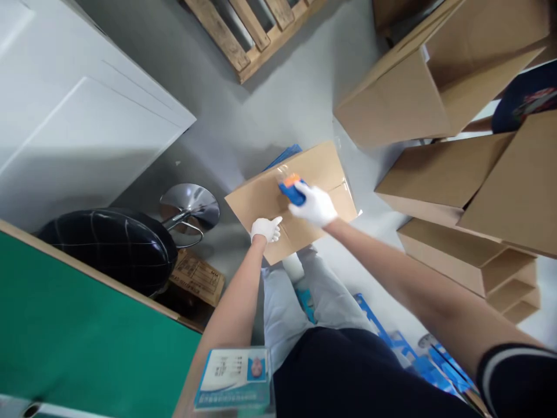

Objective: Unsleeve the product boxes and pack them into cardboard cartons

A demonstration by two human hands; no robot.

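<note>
A cardboard box [304, 180] lies in front of my legs, its creased and partly taped face turned up. In my right hand [318, 208], white-gloved, is a blue tape dispenser [296, 194] with an orange part at its head, held over the box's upper half. Clear tape [282, 171] shows beside the dispenser's head. My left hand [266, 230], also gloved, rests on the near left part of the box near the seam, thumb spread away from the other fingers.
Several open cardboard boxes [444, 174] stand at right. A wooden pallet [261, 35] lies ahead. On the left are a white panelled surface [87, 116], a black stool [108, 247] and a green tabletop [87, 337]. Blue items [418, 360] lie on the floor behind right.
</note>
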